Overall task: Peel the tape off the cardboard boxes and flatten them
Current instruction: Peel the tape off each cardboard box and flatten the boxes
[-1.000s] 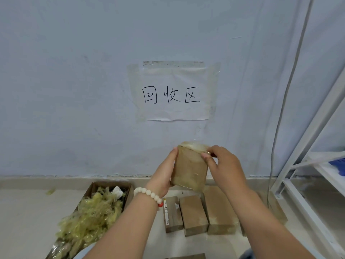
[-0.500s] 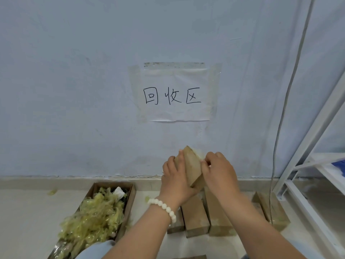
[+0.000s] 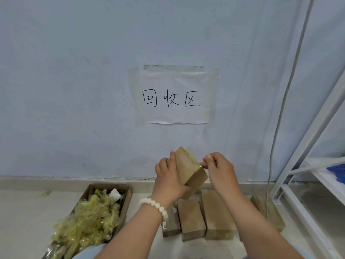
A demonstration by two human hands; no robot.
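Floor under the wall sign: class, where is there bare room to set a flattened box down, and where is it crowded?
Bare floor lies left of the tape-filled box, and a narrower strip runs between the rightmost box and the white rack. The row of cardboard boxes between them is crowded.

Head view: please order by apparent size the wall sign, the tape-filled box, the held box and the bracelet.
1-2. wall sign and tape-filled box: they look alike, and the box is nearer, so unranked.
3. held box
4. bracelet
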